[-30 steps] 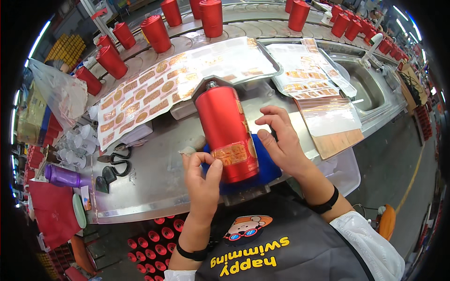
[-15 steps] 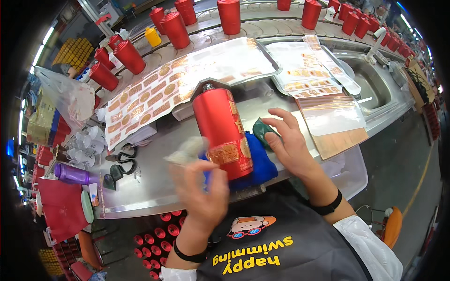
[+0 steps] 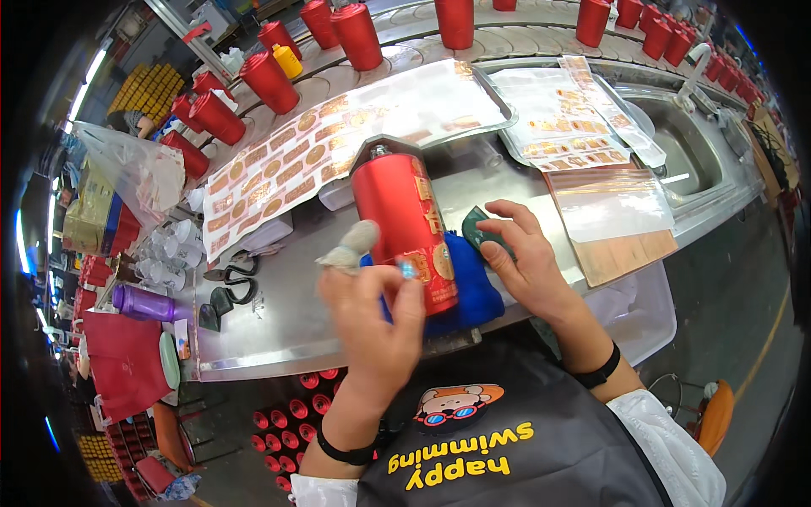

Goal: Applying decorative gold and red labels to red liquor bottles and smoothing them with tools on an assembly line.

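Sm. shiny piece [image 3: 407, 269] is pinched btwn thumb & index of L hand [image 3: 372, 317], gray rag [image 3: 360, 239] by its fingers; green tool [image 3: 475, 225] is gripped by R hand [image 3: 528, 264], fingers curled. Red bottle [image 3: 389, 203] is set on blue cloth [image 3: 475, 291] on tabletop [image 3: 291, 325], btwn the two.

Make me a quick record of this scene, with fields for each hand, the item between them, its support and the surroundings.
Left hand: near the lower end of the red bottle, pale grey wad by its fingers
Right hand: holding a dark green flat piece
Centre item: red bottle, slanted, gold labels along its right side
Support: blue cloth under the lower end
Back left: sheet of labels
Far side: more red bottles
Back right: steel sink
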The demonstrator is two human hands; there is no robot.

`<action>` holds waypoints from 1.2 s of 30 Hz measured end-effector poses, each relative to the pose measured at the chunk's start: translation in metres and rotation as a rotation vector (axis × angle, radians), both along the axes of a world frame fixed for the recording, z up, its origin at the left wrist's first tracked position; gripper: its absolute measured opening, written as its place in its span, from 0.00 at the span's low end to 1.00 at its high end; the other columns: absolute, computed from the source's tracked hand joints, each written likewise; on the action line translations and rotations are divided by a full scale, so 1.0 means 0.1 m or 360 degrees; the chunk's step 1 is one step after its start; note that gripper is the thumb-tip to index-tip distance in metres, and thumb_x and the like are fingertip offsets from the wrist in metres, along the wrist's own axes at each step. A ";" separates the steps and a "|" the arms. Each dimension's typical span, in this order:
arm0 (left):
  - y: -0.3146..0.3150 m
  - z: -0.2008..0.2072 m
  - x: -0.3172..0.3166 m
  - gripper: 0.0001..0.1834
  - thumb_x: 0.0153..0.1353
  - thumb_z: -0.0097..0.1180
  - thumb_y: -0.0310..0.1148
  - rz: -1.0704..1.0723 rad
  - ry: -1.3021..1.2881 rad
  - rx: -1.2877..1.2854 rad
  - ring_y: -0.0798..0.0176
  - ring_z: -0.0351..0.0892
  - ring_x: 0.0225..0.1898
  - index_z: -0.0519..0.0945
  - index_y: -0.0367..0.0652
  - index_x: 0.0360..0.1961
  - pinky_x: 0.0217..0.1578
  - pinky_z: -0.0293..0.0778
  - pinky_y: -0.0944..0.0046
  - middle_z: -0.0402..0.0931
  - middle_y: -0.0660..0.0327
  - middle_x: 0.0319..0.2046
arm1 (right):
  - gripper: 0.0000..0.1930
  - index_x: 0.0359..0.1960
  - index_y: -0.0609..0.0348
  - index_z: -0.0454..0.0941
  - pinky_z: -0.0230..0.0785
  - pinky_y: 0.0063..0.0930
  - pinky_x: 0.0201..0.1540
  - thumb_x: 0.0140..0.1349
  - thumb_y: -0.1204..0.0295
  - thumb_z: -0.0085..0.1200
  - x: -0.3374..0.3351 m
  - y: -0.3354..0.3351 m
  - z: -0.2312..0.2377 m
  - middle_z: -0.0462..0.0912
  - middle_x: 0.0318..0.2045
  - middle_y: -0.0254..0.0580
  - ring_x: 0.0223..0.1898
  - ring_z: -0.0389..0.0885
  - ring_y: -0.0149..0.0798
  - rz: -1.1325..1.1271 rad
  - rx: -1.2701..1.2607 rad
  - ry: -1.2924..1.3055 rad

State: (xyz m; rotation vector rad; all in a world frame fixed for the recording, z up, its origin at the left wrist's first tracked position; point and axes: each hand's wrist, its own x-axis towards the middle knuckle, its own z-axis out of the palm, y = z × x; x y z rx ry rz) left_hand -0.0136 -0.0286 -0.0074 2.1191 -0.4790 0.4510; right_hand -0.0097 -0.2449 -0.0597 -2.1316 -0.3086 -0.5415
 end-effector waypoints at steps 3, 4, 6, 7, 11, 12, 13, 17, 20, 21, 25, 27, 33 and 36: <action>-0.19 0.15 -0.07 0.12 0.52 0.61 0.30 -0.0392 -0.0278 0.0398 0.46 0.64 0.59 0.78 0.41 0.38 0.60 0.56 0.51 0.69 0.44 0.57 | 0.14 0.45 0.63 0.77 0.65 0.41 0.57 0.65 0.65 0.56 0.00 -0.01 -0.02 0.73 0.52 0.54 0.54 0.71 0.54 0.0044 0.0038 0.0005; -0.17 0.13 -0.09 0.18 0.51 0.62 0.31 -0.0530 -0.0274 0.0454 0.46 0.65 0.59 0.78 0.40 0.44 0.60 0.57 0.51 0.69 0.44 0.57 | 0.14 0.45 0.63 0.77 0.65 0.41 0.57 0.65 0.65 0.56 0.01 -0.03 -0.02 0.73 0.52 0.54 0.54 0.71 0.54 0.0041 0.0039 0.0005; -0.05 0.06 -0.11 0.21 0.52 0.62 0.32 -0.0496 -0.0325 0.0389 0.45 0.65 0.60 0.76 0.38 0.47 0.60 0.58 0.50 0.68 0.43 0.58 | 0.14 0.45 0.64 0.77 0.65 0.40 0.56 0.65 0.66 0.56 -0.01 -0.06 -0.01 0.73 0.51 0.54 0.54 0.71 0.54 0.0034 0.0047 -0.0022; 0.03 0.01 -0.12 0.24 0.52 0.62 0.32 -0.0456 -0.0371 0.0321 0.44 0.64 0.60 0.75 0.37 0.50 0.61 0.58 0.50 0.67 0.42 0.59 | 0.14 0.45 0.64 0.77 0.65 0.40 0.56 0.65 0.66 0.56 -0.02 -0.06 -0.01 0.73 0.51 0.54 0.54 0.71 0.54 0.0029 0.0050 -0.0024; 0.11 -0.21 -0.16 0.46 0.49 0.67 0.31 -0.0034 -0.0139 0.0486 0.39 0.62 0.61 0.56 0.32 0.66 0.63 0.56 0.47 0.65 0.40 0.59 | 0.15 0.46 0.65 0.76 0.66 0.39 0.56 0.65 0.65 0.55 -0.02 0.01 -0.01 0.75 0.50 0.54 0.54 0.72 0.54 0.0128 0.0117 0.0060; 0.10 -0.28 -0.14 0.52 0.48 0.70 0.30 -0.0050 -0.0092 0.0568 0.39 0.63 0.62 0.49 0.32 0.69 0.63 0.58 0.49 0.64 0.40 0.60 | 0.15 0.47 0.65 0.76 0.66 0.39 0.55 0.66 0.65 0.54 -0.02 0.04 -0.01 0.75 0.49 0.54 0.54 0.72 0.54 0.0178 0.0128 0.0072; 0.09 -0.30 -0.11 0.52 0.48 0.70 0.30 -0.0049 -0.0094 0.0568 0.39 0.63 0.62 0.49 0.32 0.69 0.63 0.58 0.49 0.64 0.40 0.60 | 0.15 0.47 0.65 0.76 0.66 0.39 0.55 0.66 0.65 0.54 -0.02 0.08 0.00 0.75 0.49 0.54 0.54 0.72 0.54 0.0179 0.0127 0.0069; 0.10 -0.40 0.00 0.53 0.49 0.71 0.37 -0.0093 -0.0083 0.0361 0.36 0.67 0.58 0.51 0.31 0.69 0.61 0.60 0.48 0.65 0.39 0.59 | 0.19 0.52 0.66 0.74 0.65 0.40 0.57 0.68 0.63 0.51 -0.01 0.13 -0.03 0.75 0.52 0.56 0.55 0.72 0.54 0.0196 0.0154 0.0062; 0.20 -0.51 0.03 0.52 0.50 0.70 0.43 -0.0118 0.0037 0.0186 0.36 0.69 0.57 0.53 0.31 0.69 0.63 0.57 0.46 0.67 0.41 0.57 | 0.23 0.56 0.68 0.71 0.64 0.40 0.59 0.70 0.60 0.48 -0.01 0.14 -0.03 0.75 0.53 0.57 0.56 0.71 0.54 0.0277 0.0126 0.0054; 0.23 -0.55 0.02 0.51 0.52 0.68 0.44 -0.0144 0.0210 0.0030 0.38 0.68 0.59 0.53 0.32 0.69 0.64 0.57 0.48 0.67 0.41 0.58 | 0.25 0.58 0.68 0.69 0.63 0.40 0.60 0.70 0.58 0.47 -0.01 0.15 -0.03 0.75 0.54 0.57 0.57 0.71 0.55 0.0348 0.0092 0.0053; 0.34 -0.77 -0.01 0.43 0.61 0.60 0.42 -0.0362 0.0508 -0.0489 0.52 0.65 0.63 0.52 0.34 0.69 0.65 0.57 0.55 0.65 0.48 0.61 | 0.29 0.61 0.70 0.66 0.62 0.37 0.62 0.70 0.55 0.46 0.02 0.29 0.06 0.74 0.56 0.57 0.59 0.71 0.50 0.0377 0.0514 0.0392; 0.31 -0.74 -0.03 0.38 0.65 0.56 0.40 -0.0412 0.0511 -0.0591 0.57 0.64 0.63 0.53 0.33 0.69 0.64 0.58 0.57 0.62 0.51 0.63 | 0.32 0.64 0.71 0.62 0.60 0.33 0.63 0.70 0.53 0.46 0.11 0.38 0.14 0.72 0.59 0.54 0.60 0.70 0.45 0.0509 0.1045 0.0620; 0.38 -0.70 -0.06 0.40 0.65 0.54 0.45 -0.0427 0.0413 -0.0527 0.51 0.62 0.65 0.53 0.33 0.69 0.65 0.55 0.54 0.59 0.47 0.64 | 0.34 0.66 0.65 0.58 0.65 0.35 0.60 0.69 0.52 0.49 0.22 0.33 0.23 0.71 0.57 0.48 0.59 0.71 0.37 0.0936 0.1778 0.0951; 0.39 -0.66 -0.11 0.44 0.62 0.56 0.48 -0.0428 0.0248 -0.0342 0.46 0.62 0.65 0.53 0.31 0.69 0.65 0.54 0.52 0.59 0.44 0.64 | 0.37 0.66 0.63 0.57 0.68 0.33 0.58 0.65 0.51 0.54 0.17 0.27 0.26 0.71 0.58 0.48 0.57 0.73 0.37 0.0881 0.1713 0.1023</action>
